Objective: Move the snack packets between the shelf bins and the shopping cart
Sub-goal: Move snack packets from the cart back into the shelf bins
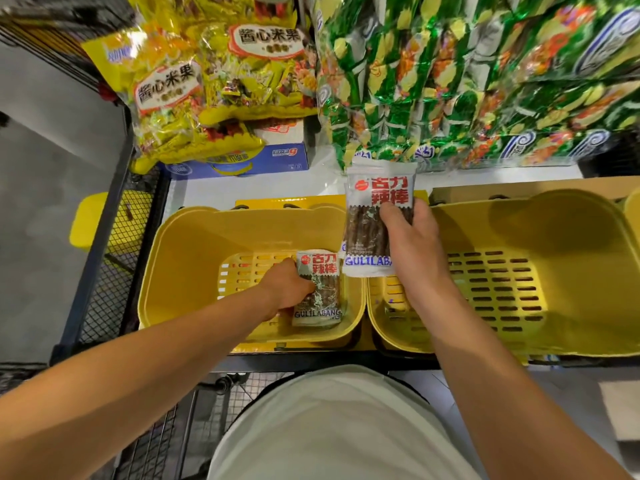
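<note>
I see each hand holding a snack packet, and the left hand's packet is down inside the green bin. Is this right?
Nearly. In the head view the bin is yellow, not green. The left hand grips a packet down inside it; the right hand holds another packet.

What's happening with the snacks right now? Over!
Left hand grips a packet low in the left yellow bin. Right hand holds another packet up above the bins. Nothing in the way.
</note>
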A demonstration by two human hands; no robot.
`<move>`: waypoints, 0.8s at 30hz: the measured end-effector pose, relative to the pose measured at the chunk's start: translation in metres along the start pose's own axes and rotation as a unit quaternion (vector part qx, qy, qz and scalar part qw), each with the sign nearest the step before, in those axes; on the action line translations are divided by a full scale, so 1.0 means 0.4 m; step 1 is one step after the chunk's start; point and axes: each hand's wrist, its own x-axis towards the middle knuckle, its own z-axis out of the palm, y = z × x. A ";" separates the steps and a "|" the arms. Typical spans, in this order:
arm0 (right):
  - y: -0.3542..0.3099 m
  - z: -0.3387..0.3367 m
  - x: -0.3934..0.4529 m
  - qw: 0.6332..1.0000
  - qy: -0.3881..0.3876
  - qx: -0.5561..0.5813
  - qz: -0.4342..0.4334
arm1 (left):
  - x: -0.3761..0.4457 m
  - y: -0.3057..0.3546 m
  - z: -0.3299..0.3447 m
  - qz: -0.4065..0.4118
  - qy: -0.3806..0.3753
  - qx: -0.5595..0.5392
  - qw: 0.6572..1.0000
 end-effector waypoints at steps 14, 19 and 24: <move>-0.016 0.028 -0.084 0.998 0.017 -0.041 -0.048 | -0.028 -0.006 -0.091 0.142 0.065 0.080 0.984; -0.030 0.068 -0.132 0.995 -0.005 -0.072 -0.062 | -0.150 0.042 -0.123 0.236 0.083 -0.240 0.938; -0.029 0.118 -0.160 0.993 -0.006 -0.090 -0.079 | -0.216 0.059 -0.108 0.234 -0.038 -0.390 0.890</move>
